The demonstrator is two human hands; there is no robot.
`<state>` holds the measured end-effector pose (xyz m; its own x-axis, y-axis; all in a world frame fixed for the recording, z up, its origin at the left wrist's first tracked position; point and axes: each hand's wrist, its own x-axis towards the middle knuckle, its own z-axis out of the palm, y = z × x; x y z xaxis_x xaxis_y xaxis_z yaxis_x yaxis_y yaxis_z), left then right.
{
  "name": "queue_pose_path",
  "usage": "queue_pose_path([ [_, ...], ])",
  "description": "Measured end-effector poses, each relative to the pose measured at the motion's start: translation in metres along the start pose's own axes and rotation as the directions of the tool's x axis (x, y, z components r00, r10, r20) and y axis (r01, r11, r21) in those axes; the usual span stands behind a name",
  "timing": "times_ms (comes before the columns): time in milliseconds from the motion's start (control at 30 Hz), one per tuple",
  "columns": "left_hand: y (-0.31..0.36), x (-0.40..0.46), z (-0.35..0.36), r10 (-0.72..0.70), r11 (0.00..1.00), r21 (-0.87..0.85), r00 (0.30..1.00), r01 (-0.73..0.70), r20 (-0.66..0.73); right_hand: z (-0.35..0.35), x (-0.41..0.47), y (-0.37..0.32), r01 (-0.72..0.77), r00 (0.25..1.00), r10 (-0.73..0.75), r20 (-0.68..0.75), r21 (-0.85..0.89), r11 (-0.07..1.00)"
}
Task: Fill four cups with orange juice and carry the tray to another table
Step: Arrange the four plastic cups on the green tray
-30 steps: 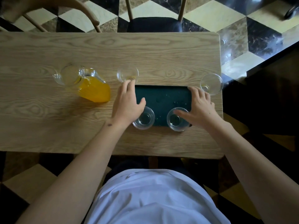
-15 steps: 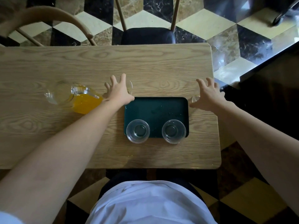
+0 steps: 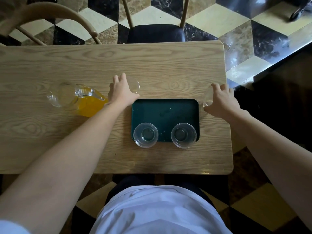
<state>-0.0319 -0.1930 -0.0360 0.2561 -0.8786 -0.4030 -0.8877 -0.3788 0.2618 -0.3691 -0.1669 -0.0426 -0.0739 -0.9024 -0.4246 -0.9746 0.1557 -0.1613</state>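
A dark green tray (image 3: 165, 112) lies on the wooden table (image 3: 168, 65). Two empty clear cups (image 3: 146, 135) (image 3: 183, 135) stand on its near edge. My left hand (image 3: 120, 92) curls round a third clear cup (image 3: 134, 85) just beyond the tray's far left corner. My right hand (image 3: 220, 100) wraps round a fourth clear cup (image 3: 208, 99) beside the tray's right edge. A glass jug (image 3: 79, 98) with orange juice stands left of my left hand.
A dark-seated wooden chair (image 3: 155, 32) is tucked in at the table's far side. Another chair back (image 3: 50, 16) curves at the far left. The table's right edge lies close to my right hand. Patterned tile floor surrounds the table.
Both hands left the two cups on the tray, reached outward and closed round the two cups standing off the tray. The view pulled back slightly.
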Motion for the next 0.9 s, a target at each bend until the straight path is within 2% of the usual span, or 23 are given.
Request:
queue_pose_path([
  [133,0.007,-0.016,-0.006,0.047,0.997,-0.051,0.995,-0.051,-0.088,-0.009,-0.005,-0.014,0.063,0.997,-0.061,-0.052,0.032,0.998],
  [233,0.016,-0.037,-0.002,0.118,0.989,-0.072,0.984,-0.128,-0.130,-0.013,-0.011,-0.033,0.163,0.984,-0.158,-0.087,0.055,0.985],
  [400,0.025,-0.066,0.019,0.218,0.975,-0.043,0.975,-0.220,-0.039,-0.001,-0.023,-0.067,0.307,0.951,-0.305,-0.054,0.035,0.951],
  [600,0.020,-0.070,0.035,0.237,0.971,0.029,0.971,-0.238,0.034,0.012,-0.024,-0.084,0.336,0.942,-0.335,-0.016,0.031,0.941],
  [900,0.017,-0.059,0.039,0.289,0.957,-0.003,0.955,-0.289,0.065,0.020,-0.023,-0.097,0.317,0.948,-0.318,0.022,0.031,0.948],
])
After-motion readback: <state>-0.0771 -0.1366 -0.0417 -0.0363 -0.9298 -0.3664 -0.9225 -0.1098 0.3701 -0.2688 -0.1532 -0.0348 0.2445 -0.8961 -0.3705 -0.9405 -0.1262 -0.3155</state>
